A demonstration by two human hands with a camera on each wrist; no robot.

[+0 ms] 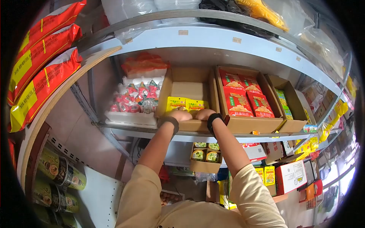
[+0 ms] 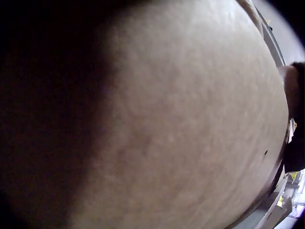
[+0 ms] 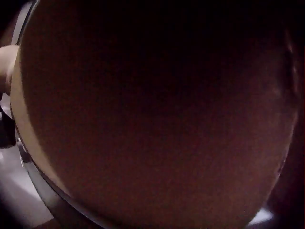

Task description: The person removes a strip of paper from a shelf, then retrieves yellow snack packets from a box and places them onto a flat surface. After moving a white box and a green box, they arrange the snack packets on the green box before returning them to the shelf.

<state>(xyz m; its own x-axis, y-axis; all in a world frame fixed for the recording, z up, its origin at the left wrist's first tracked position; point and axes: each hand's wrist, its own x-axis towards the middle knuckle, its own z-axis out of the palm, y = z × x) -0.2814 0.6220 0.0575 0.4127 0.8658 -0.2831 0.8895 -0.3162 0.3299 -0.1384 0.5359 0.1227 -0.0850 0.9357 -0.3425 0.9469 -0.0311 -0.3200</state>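
Observation:
In the head view, both hands reach over the front wall of an open cardboard box [image 1: 214, 89] on the shelf. My left hand [image 1: 181, 114] lies at the left yellow packet [image 1: 176, 102], its fingers bent down toward the box floor. Beside it, my right hand [image 1: 204, 113] is at the lower edge of the right yellow packet [image 1: 197, 104]. The fingertips of both hands are hidden, so I cannot tell whether they grip the packets. Skin close to the lens fills most of the left wrist view. A dark brown surface fills most of the right wrist view.
Left of the box stands a white tray [image 1: 129, 118] of red-wrapped items. To the right are a carton [image 1: 239, 121] of red packets and a narrower carton [image 1: 294, 126] with green-yellow packs. A shelf beam [image 1: 205, 32] crosses above. Round tubs [image 1: 197, 155] sit below.

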